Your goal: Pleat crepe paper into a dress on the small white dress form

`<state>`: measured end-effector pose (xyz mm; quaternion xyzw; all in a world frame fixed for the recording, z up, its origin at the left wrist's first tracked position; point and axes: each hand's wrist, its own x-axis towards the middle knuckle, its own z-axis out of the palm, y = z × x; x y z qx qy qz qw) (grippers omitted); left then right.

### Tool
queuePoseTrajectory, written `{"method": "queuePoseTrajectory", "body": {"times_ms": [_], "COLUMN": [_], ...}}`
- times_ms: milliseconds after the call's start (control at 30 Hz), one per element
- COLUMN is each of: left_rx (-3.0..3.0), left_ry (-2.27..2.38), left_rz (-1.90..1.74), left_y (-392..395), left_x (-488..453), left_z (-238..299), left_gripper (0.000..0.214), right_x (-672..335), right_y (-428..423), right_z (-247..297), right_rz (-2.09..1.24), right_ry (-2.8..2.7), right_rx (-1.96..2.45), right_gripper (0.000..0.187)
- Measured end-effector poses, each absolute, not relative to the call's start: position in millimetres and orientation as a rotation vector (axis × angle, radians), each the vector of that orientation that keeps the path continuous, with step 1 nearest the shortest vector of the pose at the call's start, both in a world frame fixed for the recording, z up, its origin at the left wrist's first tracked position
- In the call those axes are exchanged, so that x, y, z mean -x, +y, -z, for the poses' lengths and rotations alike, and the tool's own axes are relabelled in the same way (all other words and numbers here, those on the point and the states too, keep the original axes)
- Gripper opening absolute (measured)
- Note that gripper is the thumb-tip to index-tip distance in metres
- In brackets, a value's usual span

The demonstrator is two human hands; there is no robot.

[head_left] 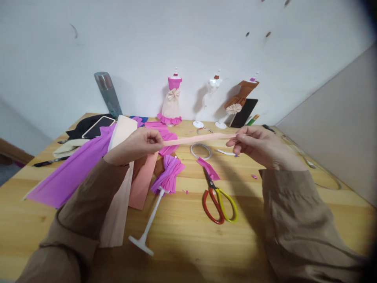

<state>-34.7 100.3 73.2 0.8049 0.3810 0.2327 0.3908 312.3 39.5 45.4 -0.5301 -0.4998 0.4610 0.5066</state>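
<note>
A narrow peach crepe-paper strip (197,139) is stretched between my hands above the table. My left hand (140,142) pinches one end, and the fingers of my right hand (256,143) close on the other. Below the strip lies a small dress-form stand (151,220) on its side, its body wrapped in a pleated purple and pink paper dress (168,175). Scissors (216,200) with one red and one yellow handle rest to its right, a magenta paper scrap (208,169) by their blades. A tape roll (200,151) sits just beyond.
Purple (73,173), cream (116,212) and salmon (143,184) paper sheets spread at left. Along the wall stand a bottle (108,94), a pink-dressed mannequin (172,98), a bare white one (212,92) and a brown-dressed one (243,94). A cable (326,186) runs along the right side.
</note>
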Motion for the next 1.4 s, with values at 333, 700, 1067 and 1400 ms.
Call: {"method": "queuePoseTrajectory", "body": {"times_ms": [333, 700, 1067, 1400], "left_rx": [-1.951, -1.774, -1.728, -1.675], "left_ry": [0.941, 0.877, 1.017, 1.078], "left_rz": [-0.491, -0.48, -0.709, -0.882], "left_y": [107.6, 118.9, 120.2, 119.7], "left_x": [44.3, 52.2, 45.1, 45.6], "left_z": [-73.5, -64.3, -59.0, -60.2], "left_gripper": [0.015, 0.016, 0.008, 0.004], "right_x": [-308.4, -307.7, -297.4, -298.9], "right_y": [41.6, 42.4, 44.2, 47.4], "right_z": [-45.3, -44.2, -49.9, -43.1], "right_rz": [-1.025, -1.009, -0.654, -0.771], "right_ry": [-1.102, -1.124, -0.985, -0.986], "right_rx": [1.218, 1.054, 1.017, 1.021], "right_gripper": [0.032, 0.033, 0.024, 0.026]}}
